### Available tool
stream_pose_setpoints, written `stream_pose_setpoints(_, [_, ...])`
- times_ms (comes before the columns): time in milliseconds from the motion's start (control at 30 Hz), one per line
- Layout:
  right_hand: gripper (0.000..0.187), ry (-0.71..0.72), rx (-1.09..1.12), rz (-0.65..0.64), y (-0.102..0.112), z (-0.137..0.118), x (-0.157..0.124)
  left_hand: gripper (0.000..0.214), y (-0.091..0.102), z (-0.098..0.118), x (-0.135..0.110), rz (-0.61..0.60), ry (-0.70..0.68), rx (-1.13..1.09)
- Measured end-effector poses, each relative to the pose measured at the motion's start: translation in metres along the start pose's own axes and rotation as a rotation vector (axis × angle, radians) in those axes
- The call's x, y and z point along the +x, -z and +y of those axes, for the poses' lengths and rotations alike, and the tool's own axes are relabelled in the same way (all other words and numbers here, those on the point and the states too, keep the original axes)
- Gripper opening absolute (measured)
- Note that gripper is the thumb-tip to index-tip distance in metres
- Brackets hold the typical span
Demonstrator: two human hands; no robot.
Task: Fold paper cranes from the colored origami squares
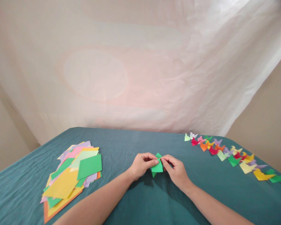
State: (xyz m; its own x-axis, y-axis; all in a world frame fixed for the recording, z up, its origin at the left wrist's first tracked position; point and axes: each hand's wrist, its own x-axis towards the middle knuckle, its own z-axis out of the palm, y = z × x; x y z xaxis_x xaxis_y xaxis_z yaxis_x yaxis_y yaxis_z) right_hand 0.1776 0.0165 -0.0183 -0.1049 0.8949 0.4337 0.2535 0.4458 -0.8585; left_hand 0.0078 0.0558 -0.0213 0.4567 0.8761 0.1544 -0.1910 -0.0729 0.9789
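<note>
A small folded piece of green paper point(157, 167) is held just above the teal tablecloth point(135, 200), near the middle of the table. My left hand point(142, 164) pinches its left side with thumb and fingers closed on it. My right hand point(175, 170) pinches its right side, fingertips meeting the left hand's over the top fold. Both forearms reach in from the bottom edge.
A loose pile of coloured paper squares point(71, 175) lies at the left, a green square on top. A row of several folded paper birds point(227, 153) in mixed colours runs along the right side. A white sheet point(140, 68) hangs behind the table.
</note>
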Motion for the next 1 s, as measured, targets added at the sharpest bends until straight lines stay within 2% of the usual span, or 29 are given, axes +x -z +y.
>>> stream_pose_setpoints(167, [0.027,0.013,-0.014,-0.023,0.001,-0.002,-0.002,0.023,-0.001,0.003,0.0,0.038,-0.05,0.077])
stream_pose_setpoints(300, [0.027,0.031,-0.018,-0.025,0.001,-0.004,-0.003,0.026,-0.002,0.005,0.0,0.062,-0.018,0.082])
stream_pose_setpoints(500, [0.019,-0.015,0.02,-0.011,0.0,0.004,-0.005,0.036,-0.002,0.006,0.001,0.169,0.017,0.095])
stream_pose_setpoints(1000, [0.023,-0.039,-0.025,-0.005,-0.001,0.006,-0.002,0.03,-0.002,0.004,0.002,0.229,-0.023,0.056])
